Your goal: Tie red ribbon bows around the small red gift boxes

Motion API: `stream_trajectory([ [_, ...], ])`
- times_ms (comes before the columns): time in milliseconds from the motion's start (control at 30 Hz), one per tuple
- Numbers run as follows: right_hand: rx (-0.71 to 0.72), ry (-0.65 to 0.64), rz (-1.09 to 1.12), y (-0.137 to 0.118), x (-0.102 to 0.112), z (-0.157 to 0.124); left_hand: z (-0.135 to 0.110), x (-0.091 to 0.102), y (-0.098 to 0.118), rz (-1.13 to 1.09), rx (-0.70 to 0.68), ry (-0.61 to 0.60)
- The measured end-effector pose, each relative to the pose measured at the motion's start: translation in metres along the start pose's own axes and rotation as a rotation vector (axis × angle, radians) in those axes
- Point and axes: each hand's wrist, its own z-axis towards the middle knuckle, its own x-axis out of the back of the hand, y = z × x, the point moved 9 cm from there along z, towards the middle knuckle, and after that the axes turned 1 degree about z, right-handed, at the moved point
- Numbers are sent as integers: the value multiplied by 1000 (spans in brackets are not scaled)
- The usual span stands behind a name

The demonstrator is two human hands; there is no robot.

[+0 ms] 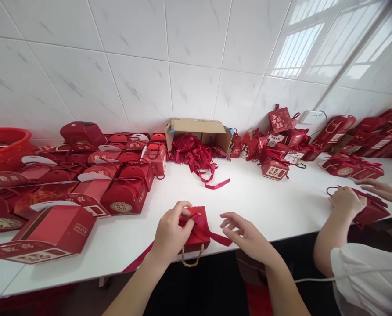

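Note:
In front of me, close to the table's front edge, lies a small red gift box [203,213] with a twisted gold cord handle [193,264] hanging over the edge. A dark red ribbon [201,224] crosses its top; one tail runs right and another trails left under my forearm. My left hand [172,230] rests over the box, thumb and fingers pinched on the ribbon. Just right of the box, my right hand [245,232] is held with fingers apart beside the ribbon's right tail, and nothing shows in it.
Many red boxes [125,195] crowd the left side, near a red basin [8,149]. A cardboard box [199,126] spills red ribbons [192,151] at the back. Beribboned boxes [275,169] stand back right. A co-worker's hands [349,202] handle another red box at right.

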Motion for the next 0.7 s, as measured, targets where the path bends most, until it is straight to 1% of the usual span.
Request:
stream_trajectory([
  [67, 98, 17, 10, -9, -6, 9, 0, 0, 2, 5, -13, -7],
  [167, 248, 7, 112, -29, -22, 19, 0, 1, 8, 1, -34, -14],
  [267, 326, 27, 205, -41, -35, 23, 0, 6, 14, -7, -41, 5],
  [367, 330, 66, 231, -42, -41, 24, 0, 11, 18, -18, -52, 29],
  [533, 259, 102, 295, -28, -39, 26, 1, 19, 19, -40, -67, 72],
  [600, 242, 105, 262, -23, -39, 27, 1, 20, 17, -45, -54, 79],
  [700, 275, 124, 168, -26, -43, 27, 0, 20, 16, -57, -37, 85],
])
